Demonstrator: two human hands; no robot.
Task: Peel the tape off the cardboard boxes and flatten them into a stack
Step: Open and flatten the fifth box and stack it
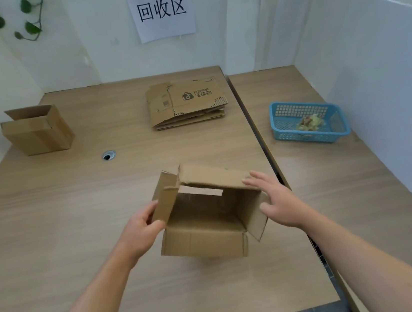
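Note:
A small brown cardboard box (206, 224) with its flaps open is held a little above the wooden table (76, 212), its opening turned toward me. My left hand (141, 229) pinches the box's left flap between thumb and fingers. My right hand (276, 199) lies flat with spread fingers against the box's upper right edge. A stack of flattened boxes (187, 103) with a printed logo lies at the table's far middle. Another small box (39, 130) with one flap up stands at the far left.
A blue plastic basket (307, 121) holding crumpled tape sits on the adjoining table (346, 176) to the right. A round cable hole (108, 155) is in the tabletop. White walls and partitions enclose the tables, with a paper sign (162, 9) and a plant (24, 20) on the far wall.

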